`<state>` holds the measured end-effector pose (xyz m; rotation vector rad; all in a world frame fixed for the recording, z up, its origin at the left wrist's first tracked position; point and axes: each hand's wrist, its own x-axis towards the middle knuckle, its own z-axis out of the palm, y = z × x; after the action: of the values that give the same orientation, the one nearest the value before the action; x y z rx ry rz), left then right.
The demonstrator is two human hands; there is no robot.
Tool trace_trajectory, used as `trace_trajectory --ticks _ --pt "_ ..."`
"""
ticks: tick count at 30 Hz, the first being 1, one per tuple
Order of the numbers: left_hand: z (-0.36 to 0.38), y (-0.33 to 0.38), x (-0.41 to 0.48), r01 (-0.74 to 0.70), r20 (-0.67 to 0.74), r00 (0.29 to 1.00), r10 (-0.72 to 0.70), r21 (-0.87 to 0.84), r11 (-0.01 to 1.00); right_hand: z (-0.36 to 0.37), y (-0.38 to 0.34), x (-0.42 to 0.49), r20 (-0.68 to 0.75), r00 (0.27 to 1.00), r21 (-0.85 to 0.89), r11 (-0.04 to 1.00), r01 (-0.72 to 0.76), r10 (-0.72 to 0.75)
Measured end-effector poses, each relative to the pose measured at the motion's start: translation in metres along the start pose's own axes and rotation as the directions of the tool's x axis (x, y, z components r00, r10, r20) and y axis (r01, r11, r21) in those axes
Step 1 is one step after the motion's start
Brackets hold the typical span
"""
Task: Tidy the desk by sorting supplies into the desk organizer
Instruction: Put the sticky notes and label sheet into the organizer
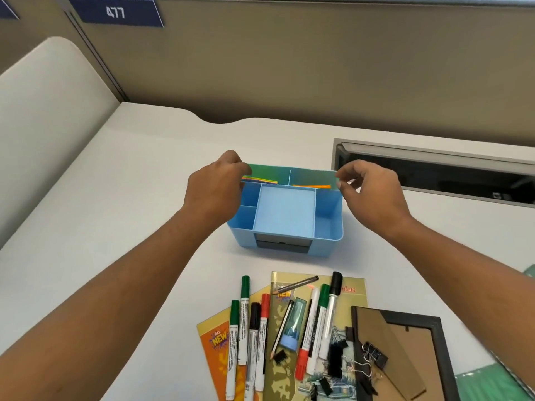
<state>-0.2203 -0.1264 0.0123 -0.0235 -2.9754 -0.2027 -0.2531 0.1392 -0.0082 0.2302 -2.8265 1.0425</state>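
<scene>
A light blue desk organizer stands mid-desk, with several open compartments and a dark drawer in its front. Colourful sticky notes lie in its back left compartment and orange ones in the back right. My left hand grips the organizer's back left corner, its fingertips hidden behind the rim. My right hand has curled fingers, and its thumb and forefinger pinch the back right corner. Loose whiteboard markers, pencils and black binder clips lie in front of the organizer.
The supplies rest on yellow booklets, next to a blue-green sharpener and a face-down black picture frame. A cable slot is cut into the desk at the back right. A partition wall runs behind.
</scene>
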Motion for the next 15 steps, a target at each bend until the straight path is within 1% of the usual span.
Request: trace_trajectory --ticks 3,6,10,13,15 --pt "0.001 0.002 -0.014 0.036 -0.032 0.999 -0.039 -0.102 0.994 -0.005 0.005 -0.013 -0.027 0.999 0.014 0.999 -0.038 0.039" --pt "0.007 0.006 -0.051 0.095 -0.048 0.993 -0.111 -0.262 0.96 -0.016 0.015 -0.043 -0.045 0.996 0.059 0.995 -0.08 0.083" --pt "0.02 0.017 -0.127 0.119 -0.077 0.982 -0.172 -0.453 0.884 -0.034 0.035 -0.113 0.012 0.984 0.121 0.977 -0.175 0.175" --pt "0.028 0.032 -0.18 0.15 -0.105 0.967 -0.233 -0.502 0.851 -0.048 0.051 -0.17 0.039 0.957 0.155 0.944 -0.291 0.289" --pt "0.033 0.039 -0.211 0.171 -0.073 0.967 -0.243 -0.521 0.836 -0.057 0.059 -0.206 0.036 0.937 0.143 0.927 -0.348 0.346"
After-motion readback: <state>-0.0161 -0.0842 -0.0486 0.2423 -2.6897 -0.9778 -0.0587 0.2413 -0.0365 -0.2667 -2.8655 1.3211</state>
